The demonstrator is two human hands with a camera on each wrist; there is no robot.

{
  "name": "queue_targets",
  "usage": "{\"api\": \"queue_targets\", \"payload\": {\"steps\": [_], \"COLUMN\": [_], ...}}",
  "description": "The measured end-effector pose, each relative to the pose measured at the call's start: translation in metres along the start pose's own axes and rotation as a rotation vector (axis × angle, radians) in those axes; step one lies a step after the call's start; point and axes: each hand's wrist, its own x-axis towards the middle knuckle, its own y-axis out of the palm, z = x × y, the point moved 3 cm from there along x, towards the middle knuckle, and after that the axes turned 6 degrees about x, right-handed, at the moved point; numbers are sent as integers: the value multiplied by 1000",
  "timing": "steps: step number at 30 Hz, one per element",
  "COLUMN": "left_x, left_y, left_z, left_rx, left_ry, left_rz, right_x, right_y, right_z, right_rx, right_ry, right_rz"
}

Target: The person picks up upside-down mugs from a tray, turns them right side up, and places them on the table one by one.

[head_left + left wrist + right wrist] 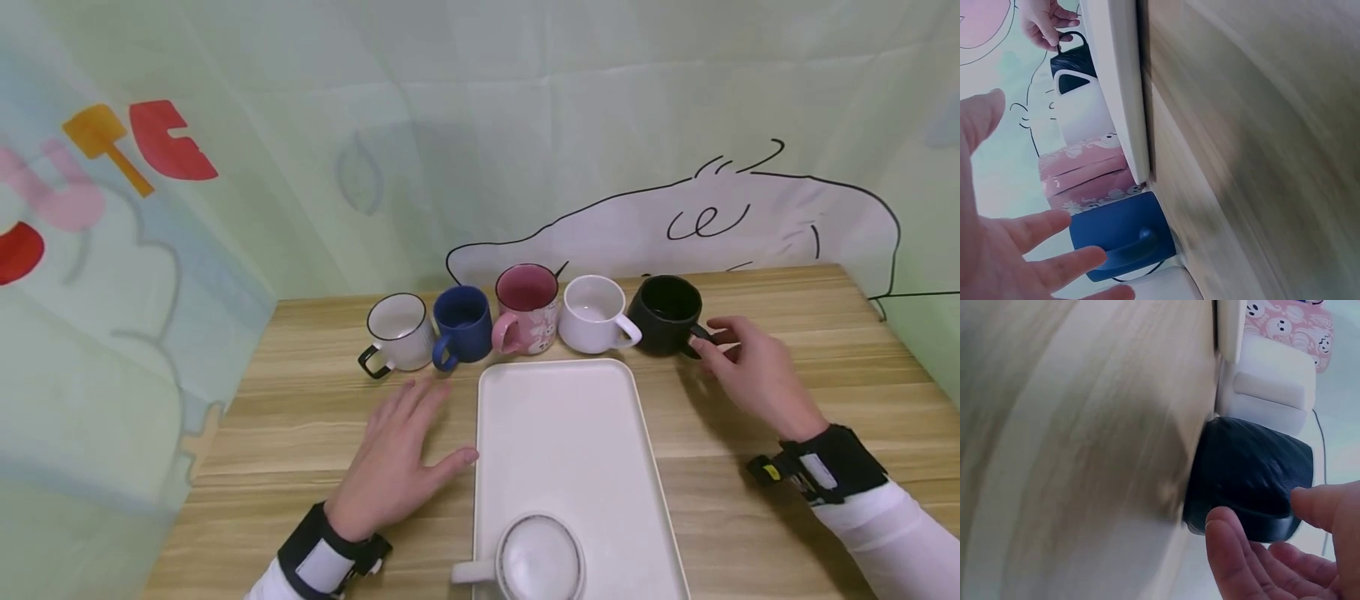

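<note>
A black mug (666, 317) stands at the right end of a row of mugs. My right hand (757, 375) pinches its handle (699, 340) between thumb and fingers; the right wrist view shows the thumb and fingertips on either side of that handle (1254, 519). Left of the tray (562, 433), my left hand (397, 454) is spread with straight fingers and holds nothing. Its fingertips are near the blue mug (462, 323) and the white mug with a black handle (401, 332). A pink mug (527, 308) and a plain white mug (594, 314) fill the middle of the row.
On the near end of the white tray, a white mug (540, 558) sits upside down, handle to the left. The wooden table (817, 350) ends at a pale printed cloth (480, 150) behind the mugs. The tray's far edge lies close to the row.
</note>
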Motion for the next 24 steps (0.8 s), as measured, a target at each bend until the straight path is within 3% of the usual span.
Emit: {"api": "queue_targets", "payload": {"steps": [7, 14, 20, 24], "left_x": [-6, -17, -25, -29], "left_y": [-6, -12, -12, -11], "left_z": [-12, -26, -35, -37], "left_rx": [-81, -184, -280, -345], "left_ry": [22, 49, 72, 75], "left_rz": [40, 148, 285, 366], "right_x": [-14, -33, -48, -57], "right_y": [-16, -26, -24, -22], "right_z": [7, 26, 42, 52], "right_rx": [-12, -48, -101, -109], "right_ry": [-32, -144, -280, -321], "right_rz": [-43, -56, 14, 104]}}
